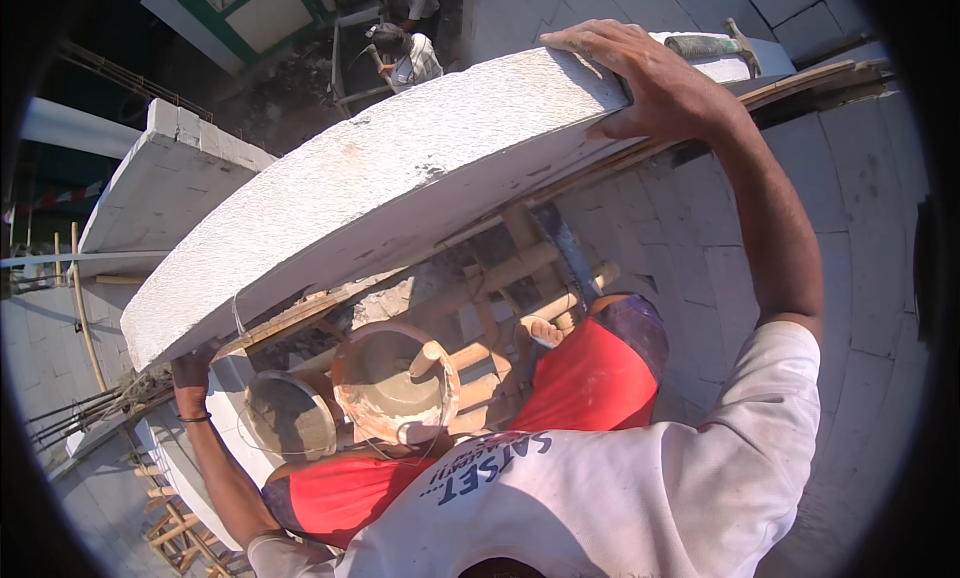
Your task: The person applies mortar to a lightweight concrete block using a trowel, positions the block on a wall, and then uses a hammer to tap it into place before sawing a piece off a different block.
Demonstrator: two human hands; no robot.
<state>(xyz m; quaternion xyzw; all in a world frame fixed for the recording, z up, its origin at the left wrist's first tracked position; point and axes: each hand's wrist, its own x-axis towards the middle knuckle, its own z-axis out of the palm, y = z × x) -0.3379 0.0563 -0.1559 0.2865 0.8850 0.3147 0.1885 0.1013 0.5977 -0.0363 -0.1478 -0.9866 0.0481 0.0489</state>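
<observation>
Big white slab point(375, 173): right grip point(645, 76) clasping its right end, left grip point(192, 373) under the left, can't tell if clenched. Bucket point(345, 398) by the bamboo scaffold's point(475, 390) left edge has grey mix inside; smaller pail point(322, 410), ditto.

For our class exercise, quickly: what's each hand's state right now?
Left hand: under the white block, left end; fingers hidden, grip unclear.
Right hand: holding the block's right end.

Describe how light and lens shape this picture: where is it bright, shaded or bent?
In the head view, sunlight nearly bleaches the rough upper face of the white masonry block, while its near face is shaded; in that view, a shadow crosses the white shirt, and fisheye distortion bows the block wall at right, with black corners.
</observation>
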